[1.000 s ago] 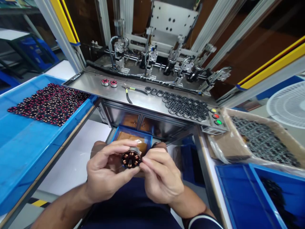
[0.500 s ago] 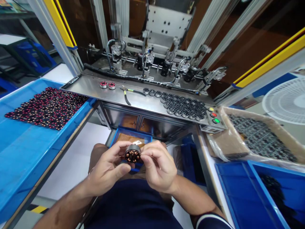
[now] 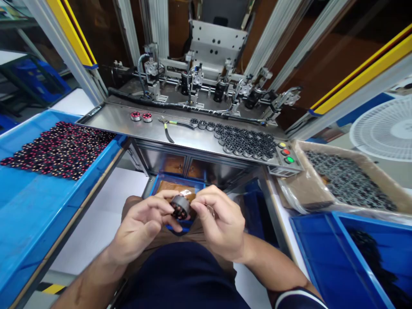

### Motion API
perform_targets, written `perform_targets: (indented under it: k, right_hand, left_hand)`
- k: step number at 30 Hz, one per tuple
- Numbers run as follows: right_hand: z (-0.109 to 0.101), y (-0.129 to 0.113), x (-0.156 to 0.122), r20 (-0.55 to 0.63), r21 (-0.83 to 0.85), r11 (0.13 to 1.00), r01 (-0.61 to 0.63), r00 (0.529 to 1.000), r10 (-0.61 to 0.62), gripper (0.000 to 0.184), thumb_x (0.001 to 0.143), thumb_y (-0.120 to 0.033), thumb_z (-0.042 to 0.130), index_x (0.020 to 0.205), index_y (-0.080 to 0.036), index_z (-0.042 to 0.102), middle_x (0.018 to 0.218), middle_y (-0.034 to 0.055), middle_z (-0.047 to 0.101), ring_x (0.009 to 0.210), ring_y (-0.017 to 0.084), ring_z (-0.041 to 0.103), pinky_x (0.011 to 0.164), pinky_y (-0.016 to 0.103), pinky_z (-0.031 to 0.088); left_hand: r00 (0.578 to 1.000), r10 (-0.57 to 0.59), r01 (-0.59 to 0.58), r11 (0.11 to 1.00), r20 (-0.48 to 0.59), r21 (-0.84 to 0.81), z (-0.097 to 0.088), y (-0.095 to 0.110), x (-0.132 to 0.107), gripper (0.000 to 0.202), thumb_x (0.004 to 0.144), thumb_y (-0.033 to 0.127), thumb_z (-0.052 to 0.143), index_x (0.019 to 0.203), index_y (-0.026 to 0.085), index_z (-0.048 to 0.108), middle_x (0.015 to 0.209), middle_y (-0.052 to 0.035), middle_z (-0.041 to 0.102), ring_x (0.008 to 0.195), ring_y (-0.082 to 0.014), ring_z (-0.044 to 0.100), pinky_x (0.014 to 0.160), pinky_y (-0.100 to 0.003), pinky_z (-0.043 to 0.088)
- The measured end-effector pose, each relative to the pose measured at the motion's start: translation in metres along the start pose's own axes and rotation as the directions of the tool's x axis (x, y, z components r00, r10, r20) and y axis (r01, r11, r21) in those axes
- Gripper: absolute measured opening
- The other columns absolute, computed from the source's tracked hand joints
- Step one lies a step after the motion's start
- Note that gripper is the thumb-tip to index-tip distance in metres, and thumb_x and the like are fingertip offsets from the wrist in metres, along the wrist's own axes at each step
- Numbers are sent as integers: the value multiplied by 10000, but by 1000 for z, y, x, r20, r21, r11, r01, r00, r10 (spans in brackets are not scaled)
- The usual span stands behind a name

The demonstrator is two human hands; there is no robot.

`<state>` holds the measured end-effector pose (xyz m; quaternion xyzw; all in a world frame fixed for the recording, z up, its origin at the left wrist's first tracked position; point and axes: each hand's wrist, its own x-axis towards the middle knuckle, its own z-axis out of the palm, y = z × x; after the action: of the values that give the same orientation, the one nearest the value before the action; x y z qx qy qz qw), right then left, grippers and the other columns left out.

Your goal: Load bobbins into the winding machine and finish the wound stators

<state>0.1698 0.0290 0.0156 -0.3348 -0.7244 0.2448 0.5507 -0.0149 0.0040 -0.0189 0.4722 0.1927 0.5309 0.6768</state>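
A small round stator with copper windings (image 3: pixel 180 206) is held low in the middle of the view, over my lap. My left hand (image 3: pixel 141 229) grips it from the left, fingers curled round its rim. My right hand (image 3: pixel 220 223) is closed in a pinch at its right edge; what the fingertips pinch is too small to name. Beneath the hands sits a small blue bin (image 3: pixel 161 182) with brown contents.
A steel shelf (image 3: pixel 122 120) carries two red-wound stators (image 3: pixel 140 116), pliers (image 3: pixel 169 126), several black cores (image 3: pixel 244 141) and three buttons (image 3: pixel 286 152). A blue tray (image 3: pixel 32 197) with many wound stators lies left. A cardboard box (image 3: pixel 309 193), blue bins (image 3: pixel 322 262) and a fan (image 3: pixel 383 128) are at right.
The stator and both hands have shifted slightly down and right in view, and the stator is tilted more away. The camera has tipped, so the bench sits a little higher and further left.
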Motion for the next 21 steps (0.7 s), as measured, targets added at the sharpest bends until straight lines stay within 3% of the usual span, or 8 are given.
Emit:
perform_targets:
  k: [4, 6, 8, 10, 12, 14, 18, 21]
  right_hand:
    - [0, -1, 3, 17, 64, 998, -20, 1000, 19, 125, 859, -59, 601, 787, -161, 620, 689, 20, 615, 658, 117, 587, 604, 244, 495]
    - [-2, -1, 4, 45, 77, 996, 34, 998, -38, 110, 860, -69, 598, 810, -164, 621, 698, 26, 625, 670, 126, 597, 615, 256, 513]
    - [-5, -1, 5, 90, 52, 992, 114, 989, -118, 97, 857, -72, 596, 837, -162, 625, 723, 41, 648, 685, 136, 618, 626, 265, 535]
    - [-9, 0, 5, 143, 0, 982, 189, 972, -187, 89, 853, -74, 598, 860, -158, 627, 749, 58, 669, 700, 145, 644, 628, 263, 553]
    - [-12, 1, 6, 182, -43, 969, 244, 955, -233, 79, 855, -87, 602, 874, -160, 625, 755, 63, 677, 700, 149, 656, 617, 257, 560]
    - [-14, 0, 6, 190, -70, 960, 272, 948, -255, 69, 860, -104, 601, 878, -167, 623, 744, 54, 671, 682, 146, 647, 608, 256, 558]
    - [-13, -2, 2, 148, -110, 972, 209, 970, -192, 91, 847, -81, 606, 860, -168, 629, 733, 42, 656, 675, 136, 615, 604, 251, 532]
    - [-8, -3, -2, 72, -54, 994, 91, 994, -87, 126, 834, -41, 603, 834, -165, 626, 721, 29, 638, 673, 127, 591, 608, 252, 508]
  left_hand:
    - [991, 87, -91, 995, -104, -33, 5, 2, 2, 167, 855, 313, 686, 967, 227, 598, 1237, -70, 624, 1184, -240, 596, 956, -368, 528]
    - [984, 108, -119, 991, -144, -64, 7, 1, 4, 265, 824, 345, 720, 1022, 256, 569, 1239, -57, 635, 1215, -251, 585, 989, -395, 508]
    - [986, 66, -75, 996, -152, -56, 8, 0, 6, 403, 784, 416, 747, 1107, 263, 561, 1270, -71, 616, 1237, -260, 565, 990, -382, 505]
    - [993, -58, 56, 998, -105, -22, 7, -2, 7, 468, 782, 448, 741, 1157, 233, 561, 1161, -82, 650, 1074, -211, 641, 889, -302, 540]
    - [981, -191, 192, 981, -45, 18, 6, -3, 5, 387, 834, 416, 697, 1128, 199, 566, 925, -49, 679, 796, -132, 662, 722, -224, 537]
    - [970, -240, 241, 970, -29, 34, 5, -3, 3, 268, 901, 345, 626, 1114, 203, 544, 769, -10, 663, 630, -93, 623, 615, -194, 506]
    - [988, -146, 148, 988, -52, 36, 7, -4, 0, 248, 926, 258, 589, 1156, 245, 497, 801, -15, 692, 656, -119, 668, 592, -200, 520]
    - [995, 0, 17, 986, -103, 167, 9, -8, -2, 304, 893, 238, 636, 1173, 250, 517, 923, -44, 706, 741, -148, 692, 647, -238, 556]
